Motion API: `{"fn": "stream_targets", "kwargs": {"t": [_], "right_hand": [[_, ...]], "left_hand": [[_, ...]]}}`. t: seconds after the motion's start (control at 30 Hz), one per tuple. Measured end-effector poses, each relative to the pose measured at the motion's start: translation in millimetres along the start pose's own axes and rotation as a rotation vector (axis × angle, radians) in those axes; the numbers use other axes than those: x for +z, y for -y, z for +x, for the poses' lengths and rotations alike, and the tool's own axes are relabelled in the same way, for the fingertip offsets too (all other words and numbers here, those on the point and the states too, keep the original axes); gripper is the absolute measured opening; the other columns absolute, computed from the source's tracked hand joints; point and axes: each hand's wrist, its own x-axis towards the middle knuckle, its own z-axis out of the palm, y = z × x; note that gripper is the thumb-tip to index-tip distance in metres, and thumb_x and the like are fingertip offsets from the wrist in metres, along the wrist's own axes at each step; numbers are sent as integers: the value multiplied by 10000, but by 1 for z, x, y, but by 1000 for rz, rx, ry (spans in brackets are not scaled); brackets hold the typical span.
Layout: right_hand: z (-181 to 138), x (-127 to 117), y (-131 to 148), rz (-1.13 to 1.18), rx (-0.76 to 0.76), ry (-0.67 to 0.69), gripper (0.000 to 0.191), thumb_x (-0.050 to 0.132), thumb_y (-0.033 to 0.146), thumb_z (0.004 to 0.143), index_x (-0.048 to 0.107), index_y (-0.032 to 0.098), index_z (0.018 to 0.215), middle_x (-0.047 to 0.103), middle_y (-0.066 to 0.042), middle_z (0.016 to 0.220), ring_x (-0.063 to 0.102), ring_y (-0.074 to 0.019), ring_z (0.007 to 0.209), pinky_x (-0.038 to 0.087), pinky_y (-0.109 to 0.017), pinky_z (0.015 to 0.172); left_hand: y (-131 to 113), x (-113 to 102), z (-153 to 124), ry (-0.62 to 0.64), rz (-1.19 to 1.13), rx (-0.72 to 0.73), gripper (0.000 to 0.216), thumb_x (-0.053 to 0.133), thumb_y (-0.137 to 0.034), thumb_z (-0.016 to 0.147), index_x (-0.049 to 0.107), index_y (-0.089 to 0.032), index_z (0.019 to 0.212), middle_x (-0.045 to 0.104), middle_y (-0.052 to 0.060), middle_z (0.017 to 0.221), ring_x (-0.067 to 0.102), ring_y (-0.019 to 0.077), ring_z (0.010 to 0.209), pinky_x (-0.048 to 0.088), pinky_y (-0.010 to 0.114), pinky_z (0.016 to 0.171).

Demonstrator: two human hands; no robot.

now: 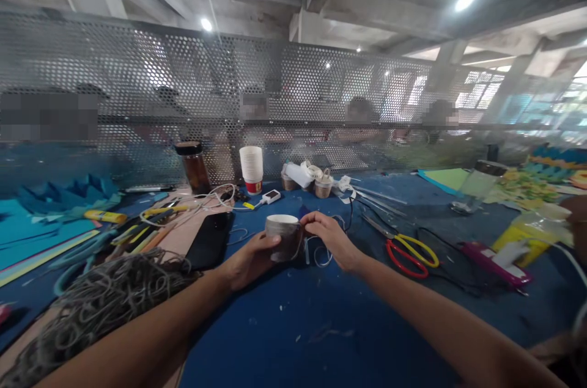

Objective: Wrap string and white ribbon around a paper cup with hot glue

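My left hand (254,261) is wrapped round a small grey-brown cup (285,234) with a white inside, held just above the blue table. The cup looks covered in cord or a similar wrapping. At the cup's right rim, my right hand (331,237) has its thumb and fingers pinched together; what lies between them is too small to make out. A thin white cord (323,256) loops on the table below the right hand. Left of my forearm lies a big tangle of grey cord (123,290).
Behind the cup stand a stack of paper cups (251,169), wrapped small cups (323,185) and a dark jar (192,168). A black phone (210,240) lies to the left. Right are scissors (408,253), a magenta glue gun (498,264) and a yellow bottle (532,232). A perforated metal screen (293,88) borders the back.
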Motion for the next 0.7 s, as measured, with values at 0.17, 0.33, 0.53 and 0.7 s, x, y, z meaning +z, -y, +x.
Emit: {"fn": "stream_targets", "kwargs": {"t": [0.17,0.33,0.53,0.7], "right_hand": [[-2,-3,1,-262,-164,17,206,527,326,948,691,201,937,705,-12,909,635,-174,871,477,-305,829],[-4,-25,8,-606,-369,-107,173,525,290,975,666,190,967,673,-55,990,631,-187,922,478,-317,867],[-40,-83,-2,-929,-248,-262,182,488,293,1004,633,201,1063,702,-68,1061,685,-179,888,509,-293,841],[-86,-132,-17,-1081,-64,-371,179,499,285,983,660,210,996,732,-64,998,701,-217,871,503,-320,801]], "left_hand": [[-1,0,0,-13,-8,-7,422,727,-292,879,688,-124,1264,718,163,1245,665,274,1127,448,439,1064],[-1,2,-2,-34,15,3,447,731,-295,879,664,-127,1288,719,149,1246,673,262,1130,464,451,1076],[-1,1,-2,-50,11,0,418,738,-284,878,667,-119,1255,736,144,1198,692,247,1096,512,422,1033],[1,-3,0,-84,-10,-6,382,702,-252,902,658,-120,1258,749,144,1177,708,262,1088,547,445,1016]]}}
